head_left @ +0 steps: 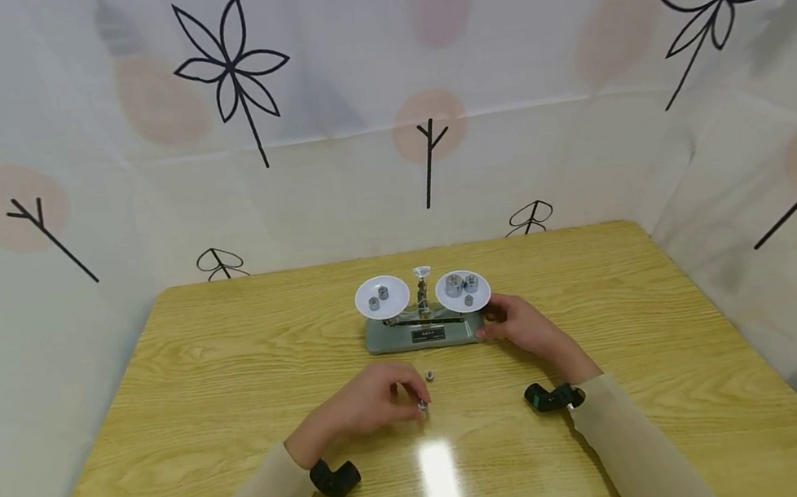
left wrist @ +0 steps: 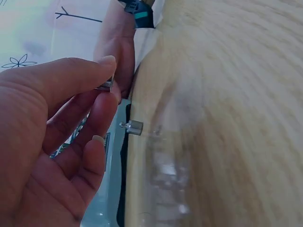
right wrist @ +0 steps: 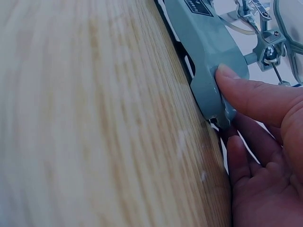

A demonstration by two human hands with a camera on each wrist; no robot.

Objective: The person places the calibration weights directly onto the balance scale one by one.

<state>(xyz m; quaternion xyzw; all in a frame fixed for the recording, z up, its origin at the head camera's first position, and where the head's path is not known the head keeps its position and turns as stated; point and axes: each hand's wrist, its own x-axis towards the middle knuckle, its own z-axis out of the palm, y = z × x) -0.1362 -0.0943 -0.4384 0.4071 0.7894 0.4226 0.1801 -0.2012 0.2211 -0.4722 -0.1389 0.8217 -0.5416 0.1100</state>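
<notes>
A balance scale (head_left: 427, 339) with a grey-green base and two white pans stands on the table. Its left pan (head_left: 395, 306) bears two small metal weights; on the right pan (head_left: 449, 303) are three, one of them larger. Between thumb and fingertips my left hand (head_left: 367, 400) pinches a small metal weight (head_left: 422, 405), mostly hidden by the fingers in the left wrist view. Another small knobbed weight (left wrist: 135, 127) stands on the table between that hand and the base. My right hand (right wrist: 270, 137) grips the right end of the base, thumb on its front and fingers round the end.
The wood-grain table (head_left: 235, 365) reaches back to a pale patterned cloth (head_left: 334, 198), which also hangs at both sides. Both wrists wear a black camera mount (head_left: 336, 479). A bright reflection lies on the table in front of the scale.
</notes>
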